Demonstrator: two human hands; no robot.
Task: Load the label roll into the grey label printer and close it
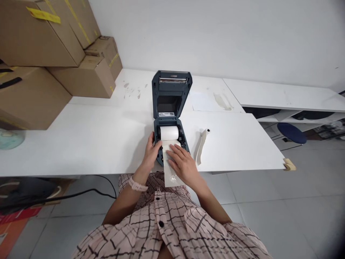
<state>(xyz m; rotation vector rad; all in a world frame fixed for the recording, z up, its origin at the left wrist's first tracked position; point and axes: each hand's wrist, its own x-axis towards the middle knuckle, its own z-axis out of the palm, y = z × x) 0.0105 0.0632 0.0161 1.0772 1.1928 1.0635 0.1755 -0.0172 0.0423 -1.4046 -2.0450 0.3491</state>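
A dark blue-grey label printer (172, 94) stands on the white table with its lid raised. Inside it sits a roll of white labels (169, 132), and a strip of label paper (171, 177) runs from it over the printer's front and past the table edge. My left hand (151, 151) is at the printer's left side, its thumb near the strip's edge and its other fingers partly hidden along the casing. Across the strip lies my right hand (183, 162), its fingers stretched out flat on the paper.
Cardboard boxes (88, 77) are stacked at the back left. A small curled roll of paper (202, 145) lies right of the printer. Paper scraps (223, 101) cling to the table behind. At the far right is a blue stool (291, 133); a black cable (81, 192) hangs lower left.
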